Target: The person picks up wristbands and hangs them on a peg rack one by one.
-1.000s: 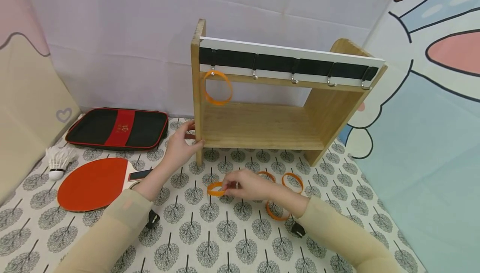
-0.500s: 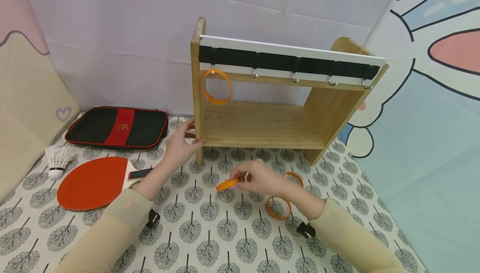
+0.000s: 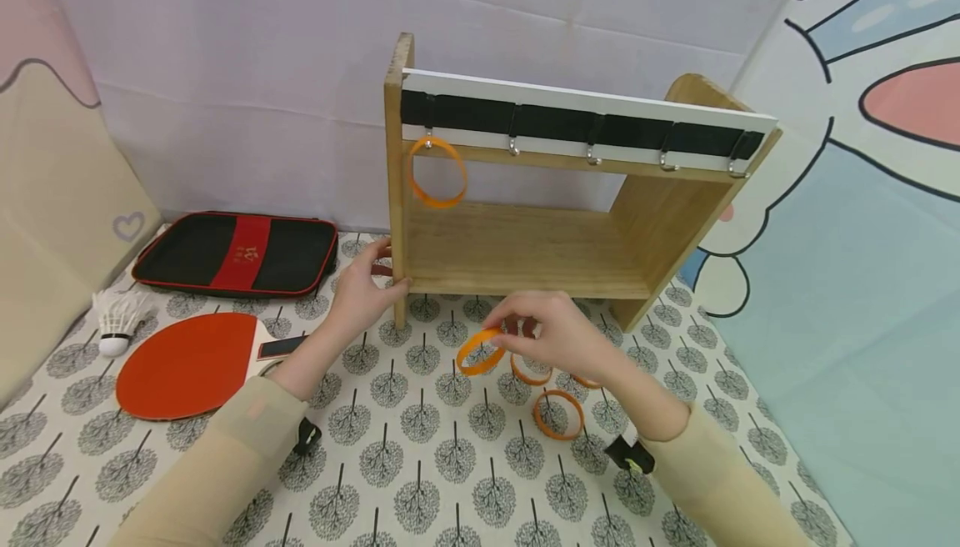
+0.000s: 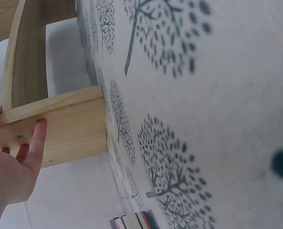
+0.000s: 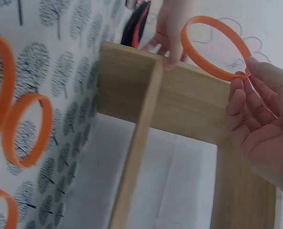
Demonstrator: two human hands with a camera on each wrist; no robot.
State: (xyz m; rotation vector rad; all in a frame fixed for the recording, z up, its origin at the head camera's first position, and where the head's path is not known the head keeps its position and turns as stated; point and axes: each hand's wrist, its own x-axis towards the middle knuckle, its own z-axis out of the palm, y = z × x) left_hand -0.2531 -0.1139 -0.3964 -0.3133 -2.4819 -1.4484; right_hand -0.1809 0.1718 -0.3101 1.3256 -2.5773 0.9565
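Between thumb and fingertips, my right hand [image 3: 558, 334] pinches an orange ring-shaped band [image 3: 480, 353] above the cloth, in front of the shelf; the right wrist view shows this band [image 5: 217, 47] tilted and held at one edge. My left hand [image 3: 362, 287] grips the left side panel of the wooden shelf [image 3: 525, 251], thumb on the front edge and fingers around the outer face [image 4: 75, 131]. From the leftmost metal hook on the shelf's white rail [image 3: 585, 90] hangs another orange band [image 3: 438, 203]. Several more hooks line the rail's black strip.
Below the right hand, loose orange bands lie on the tree-print cloth, one [image 3: 558, 415] nearest me. A red table tennis bat [image 3: 187, 368], a shuttlecock [image 3: 116, 322] and a black-and-red case [image 3: 236, 253] lie at the left. Fabric walls [image 3: 247, 72] stand behind and beside.
My right hand has lifted the orange band off the cloth and carried it up and to the right. The left hand keeps its grip on the shelf.
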